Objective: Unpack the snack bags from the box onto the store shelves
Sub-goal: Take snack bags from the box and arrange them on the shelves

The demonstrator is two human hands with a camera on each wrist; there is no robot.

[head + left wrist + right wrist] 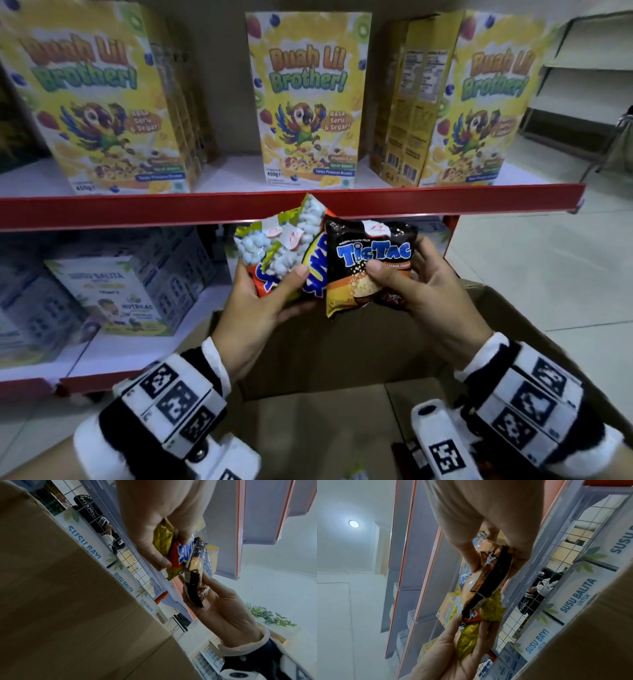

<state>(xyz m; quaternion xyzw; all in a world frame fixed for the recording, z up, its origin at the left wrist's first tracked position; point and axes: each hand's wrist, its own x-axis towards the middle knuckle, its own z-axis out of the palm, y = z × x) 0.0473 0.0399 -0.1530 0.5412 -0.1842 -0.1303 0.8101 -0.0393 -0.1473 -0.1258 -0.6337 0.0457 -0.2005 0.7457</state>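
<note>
My left hand (pixel 274 294) grips a small stack of snack bags (pixel 274 246) showing white puffs, red-orange and yellow print, thumb pressed on the front. My right hand (pixel 394 277) pinches a black and orange "Tic Tac" bag (pixel 363 274) by its lower part, thumb on the front. The two sets of bags touch side by side in front of the red shelf edge (pixel 137 209). The open cardboard box (pixel 342 342) lies below my hands. In the left wrist view the red and yellow bags (pixel 173 553) sit in my fingers. In the right wrist view the Tic Tac bag (pixel 489 574) is held edge-on.
Yellow cereal boxes (pixel 308 99) stand on the upper shelf with gaps between them. Pale blue milk cartons (pixel 116 294) fill the lower shelf at left. More dark snack packets (pixel 407 455) lie in the box bottom. Tiled floor (pixel 548 260) and empty shelving (pixel 582 68) lie to the right.
</note>
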